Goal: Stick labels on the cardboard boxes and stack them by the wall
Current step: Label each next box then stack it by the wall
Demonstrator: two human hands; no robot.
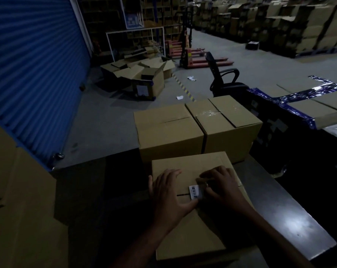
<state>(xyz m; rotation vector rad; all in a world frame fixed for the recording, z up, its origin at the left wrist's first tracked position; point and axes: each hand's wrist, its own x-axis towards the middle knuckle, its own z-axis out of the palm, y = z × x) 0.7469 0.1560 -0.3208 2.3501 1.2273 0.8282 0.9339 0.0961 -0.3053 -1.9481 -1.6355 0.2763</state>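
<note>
On the dark counter point(291, 215), two boxes point(171, 132) wait at the far edge while a near box point(187, 229) sits before me for labelling. My left hand point(169, 198) lies spread flat, steadying its top; my right hand point(223, 186) presses the label point(194, 192) down with flattened fingers.

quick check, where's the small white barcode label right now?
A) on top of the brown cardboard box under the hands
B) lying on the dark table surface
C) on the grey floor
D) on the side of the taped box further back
A: the small white barcode label lies on the top face of the nearest brown cardboard box, at its centre seam, between the left hand and the right hand, whose fingers rest flat on it.
</note>
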